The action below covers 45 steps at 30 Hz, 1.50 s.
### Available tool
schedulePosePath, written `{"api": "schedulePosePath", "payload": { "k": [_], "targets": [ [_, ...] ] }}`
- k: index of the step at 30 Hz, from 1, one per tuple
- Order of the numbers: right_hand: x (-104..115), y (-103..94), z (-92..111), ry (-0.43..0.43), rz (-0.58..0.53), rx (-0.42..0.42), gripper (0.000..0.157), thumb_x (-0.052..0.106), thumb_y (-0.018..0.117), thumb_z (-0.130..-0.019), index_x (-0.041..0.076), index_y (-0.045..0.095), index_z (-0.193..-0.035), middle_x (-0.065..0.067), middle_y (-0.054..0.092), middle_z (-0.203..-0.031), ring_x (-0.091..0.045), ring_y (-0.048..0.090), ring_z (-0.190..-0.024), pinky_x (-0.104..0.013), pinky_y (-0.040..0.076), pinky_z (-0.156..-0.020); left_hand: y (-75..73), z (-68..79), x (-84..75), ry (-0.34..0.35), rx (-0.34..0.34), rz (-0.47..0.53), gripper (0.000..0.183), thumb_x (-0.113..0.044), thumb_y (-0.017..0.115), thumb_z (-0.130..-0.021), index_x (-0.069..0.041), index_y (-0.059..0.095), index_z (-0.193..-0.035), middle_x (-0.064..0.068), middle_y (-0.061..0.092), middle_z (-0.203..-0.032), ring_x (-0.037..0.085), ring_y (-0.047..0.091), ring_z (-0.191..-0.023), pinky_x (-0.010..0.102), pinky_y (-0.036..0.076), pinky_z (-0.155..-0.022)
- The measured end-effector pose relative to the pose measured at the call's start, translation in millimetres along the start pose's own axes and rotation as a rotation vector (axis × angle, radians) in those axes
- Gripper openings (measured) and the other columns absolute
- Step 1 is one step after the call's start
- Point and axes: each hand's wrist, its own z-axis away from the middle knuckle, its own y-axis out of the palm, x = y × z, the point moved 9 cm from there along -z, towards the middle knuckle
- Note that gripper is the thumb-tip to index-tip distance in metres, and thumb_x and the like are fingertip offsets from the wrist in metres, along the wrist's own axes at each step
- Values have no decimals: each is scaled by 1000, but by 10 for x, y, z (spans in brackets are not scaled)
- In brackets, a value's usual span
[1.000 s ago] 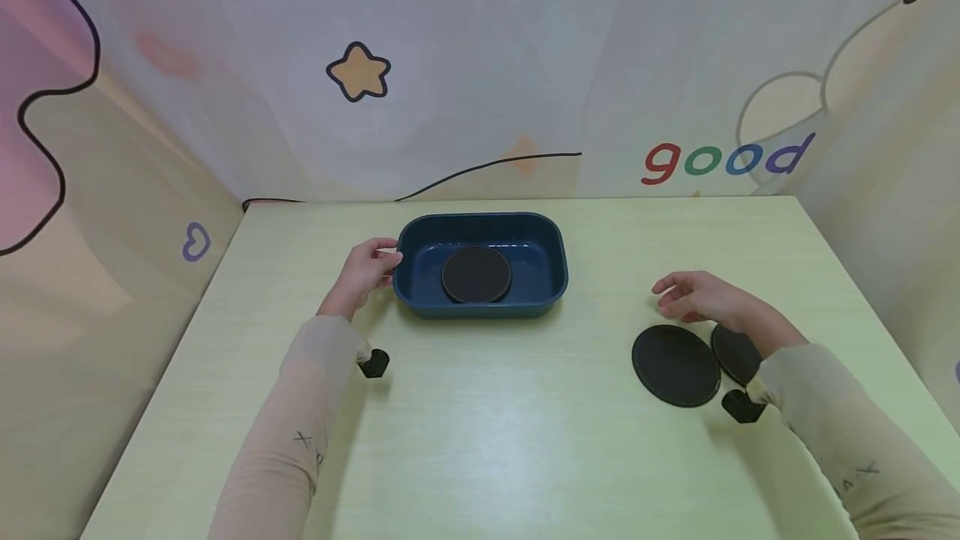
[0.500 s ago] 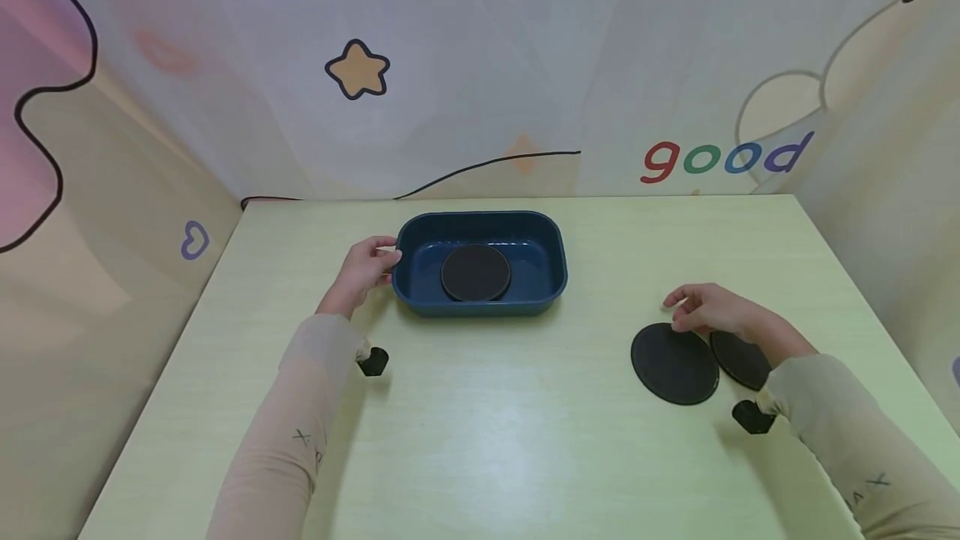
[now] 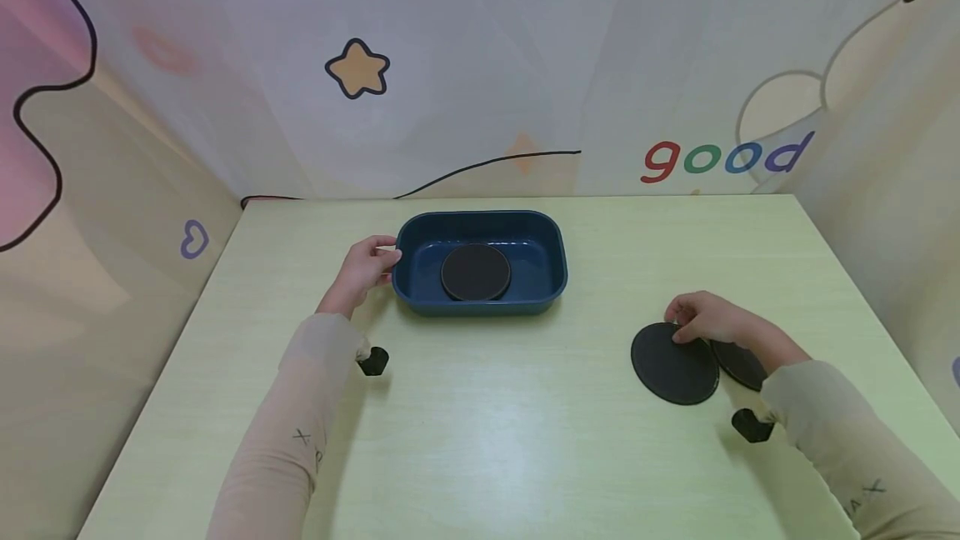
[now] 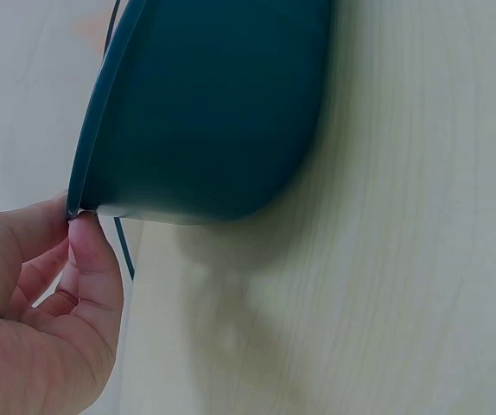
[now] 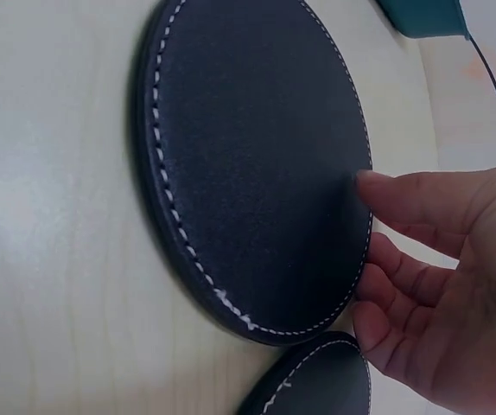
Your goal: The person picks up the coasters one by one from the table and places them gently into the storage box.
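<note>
My left hand (image 3: 360,273) pinches the left rim of a dark blue rectangular tray (image 3: 480,309), thumb and fingers meeting at the edge in the left wrist view. Inside the tray lies a round black coaster (image 3: 476,273). Over on the right, my right hand (image 3: 716,319) pinches the far edge of another black coaster (image 3: 673,373), which lies on the table. The right wrist view shows white stitching around this coaster (image 5: 257,164), the thumb on its top face and the curled fingers at its edge. Partly under the right hand is a further coaster (image 3: 738,363), touching or nearly touching the first.
The pale wooden table (image 3: 495,440) carries everything. A printed cloth backdrop (image 3: 480,65) rises behind its back edge, with cloth at both sides. Small black devices hang at the left cuff (image 3: 372,362) and right cuff (image 3: 752,426).
My right hand has come down and slightly toward me, from above the table behind the coasters to the edge of the left one. The left hand and tray stay put.
</note>
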Motion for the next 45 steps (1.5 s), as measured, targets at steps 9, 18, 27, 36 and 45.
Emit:
{"api": "schedulePosePath", "payload": {
  "k": [9,18,27,36,45],
  "targets": [
    [56,20,-14,6,75,-2,21,4,64,-75,-3,51,-89,-4,48,-78,-17,43,-72,-28,37,-62,-2,-6,-3,9,2,8,37,-17,48,-92,-9,43,-128,5,51,-101,7,53,-70,17,47,-62],
    [59,30,-32,5,79,3,20,1,64,-74,-3,48,-85,-3,42,-74,-16,40,-69,-28,35,-60,-7,-30,6,14,2,9,38,-17,49,-92,-8,43,-129,6,50,-101,8,53,-70,17,47,-62],
    [59,15,-21,5,76,28,20,2,63,-75,-1,47,-85,-4,44,-78,-17,42,-72,-29,35,-63,-9,-24,-2,6,-5,-6,38,-17,48,-92,-9,42,-129,6,49,-101,9,52,-71,18,47,-63],
    [89,-30,21,36,29,52,15,1,61,-78,-1,48,-87,-3,44,-76,-17,41,-68,-28,36,-56,-15,-19,16,-6,-14,-8,37,-18,49,-92,-10,44,-128,6,49,-100,11,53,-73,18,47,-63],
    [128,-128,95,84,-13,108,10,1,51,-81,1,49,-92,-6,44,-84,-20,43,-78,-30,40,-60,-11,-8,-8,12,-8,10,37,-16,49,-92,-8,44,-127,4,49,-97,6,53,-67,16,47,-60]
  ]
}}
